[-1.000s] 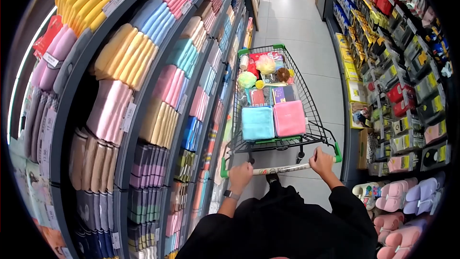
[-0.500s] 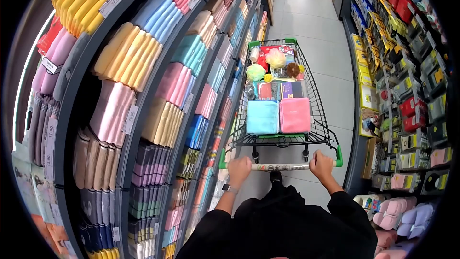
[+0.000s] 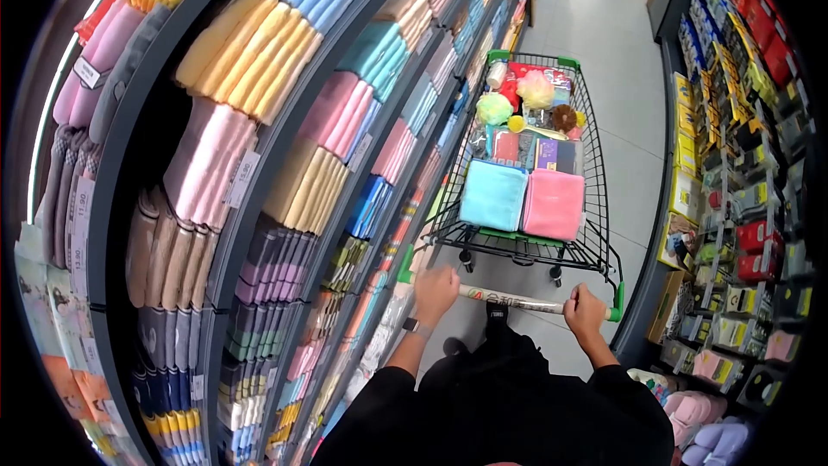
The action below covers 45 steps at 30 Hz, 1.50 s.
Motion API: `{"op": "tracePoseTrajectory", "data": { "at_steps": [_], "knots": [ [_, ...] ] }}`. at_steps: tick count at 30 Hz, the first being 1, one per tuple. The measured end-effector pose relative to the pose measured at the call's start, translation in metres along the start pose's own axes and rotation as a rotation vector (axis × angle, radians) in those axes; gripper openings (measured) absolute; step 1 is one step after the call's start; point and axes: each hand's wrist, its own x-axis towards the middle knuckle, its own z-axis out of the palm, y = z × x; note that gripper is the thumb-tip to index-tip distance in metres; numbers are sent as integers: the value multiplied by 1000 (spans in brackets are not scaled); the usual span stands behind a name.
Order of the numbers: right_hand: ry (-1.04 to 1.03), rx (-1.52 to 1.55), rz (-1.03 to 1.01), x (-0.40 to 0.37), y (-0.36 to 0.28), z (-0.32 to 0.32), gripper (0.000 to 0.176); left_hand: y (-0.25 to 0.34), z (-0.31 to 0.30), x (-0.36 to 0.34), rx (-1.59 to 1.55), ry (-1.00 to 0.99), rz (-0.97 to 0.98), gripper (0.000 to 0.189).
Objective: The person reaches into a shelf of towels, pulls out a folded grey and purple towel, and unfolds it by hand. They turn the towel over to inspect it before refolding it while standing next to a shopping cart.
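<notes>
Both hands are wrapped round the white handlebar (image 3: 513, 299) of a black wire shopping cart (image 3: 595, 198) with green corner pieces. My left hand (image 3: 437, 292) grips the bar near its left end, a watch on the wrist. My right hand (image 3: 586, 309) holds it close to the right green end. At the near end of the basket lie a folded light-blue towel (image 3: 492, 196) and a folded pink towel (image 3: 554, 205), side by side. Beyond them are a pink-and-yellow bath puff (image 3: 536, 89), a green-yellow bath puff (image 3: 494, 110), a brown ball-shaped item (image 3: 564, 117) and several packaged goods.
Shelves of folded towels (image 3: 246, 52) line the left side, close to the cart. Hanging packaged goods (image 3: 750, 190) fill the right wall, with slippers (image 3: 720, 440) low at the right. The tiled floor (image 3: 595, 0) runs ahead between them.
In view, the cart has shifted right and slightly up, and its handlebar now slants down to the right. The left shelves take up more of the view. Both hands stay on the bar.
</notes>
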Motion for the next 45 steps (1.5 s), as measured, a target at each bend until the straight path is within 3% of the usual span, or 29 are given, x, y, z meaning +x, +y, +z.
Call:
{"op": "tracePoseTrajectory", "data": {
  "at_steps": [7,13,16,20,22,24,26,28,36,40,45],
  "knots": [
    [4,1,-3,-1,1,-1,8,-2,3,-4,-14,68,4,16],
    [35,-6,-16,-6,3,2,7,10,-19,-18,-56,24,-13,18],
    [34,-7,-25,-6,3,3,7,19,-38,-33,-53,-30,28,9],
    [31,-14,-34,-7,5,5,9,31,-70,-62,-200,29,-5,28],
    [39,-7,-30,-9,3,5,9,27,-80,-91,-265,22,-46,34],
    [49,-21,-73,-11,5,10,8,19,-80,-134,-446,-28,-284,31],
    [38,-81,-70,-15,8,13,6,-11,-54,-196,-438,-30,-314,29],
    [26,-119,-72,-15,12,16,7,-24,-48,-254,-526,-186,-541,26],
    [16,-215,-81,-27,21,28,12,-39,-53,-437,-532,-258,-736,25],
    [72,-227,-115,-36,21,26,11,-36,-58,-490,-581,-322,-793,35],
    [97,-252,-69,-26,25,44,14,-34,-70,-526,-483,-377,-819,31]
  ]
}}
